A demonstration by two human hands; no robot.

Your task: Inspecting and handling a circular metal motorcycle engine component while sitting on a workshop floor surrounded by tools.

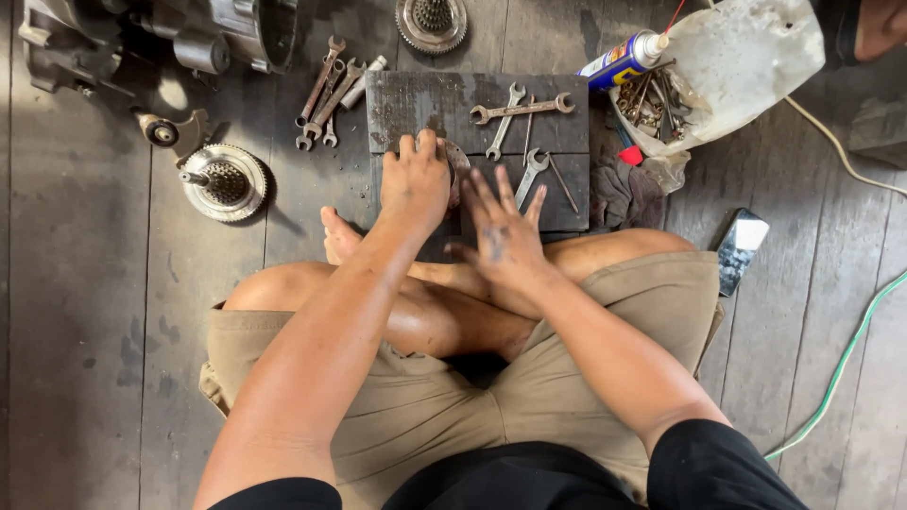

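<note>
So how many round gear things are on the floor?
3. One gear hub lies left of the dark board, one at the top edge, and a disc sits under the left hand. More may be hidden.

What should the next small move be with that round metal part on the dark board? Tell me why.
Probably close the left hand firmly on the round metal part. That hand only covers it at the edge of the dark board, the right hand is spread open beside it, and the spanners lie untouched.
</note>
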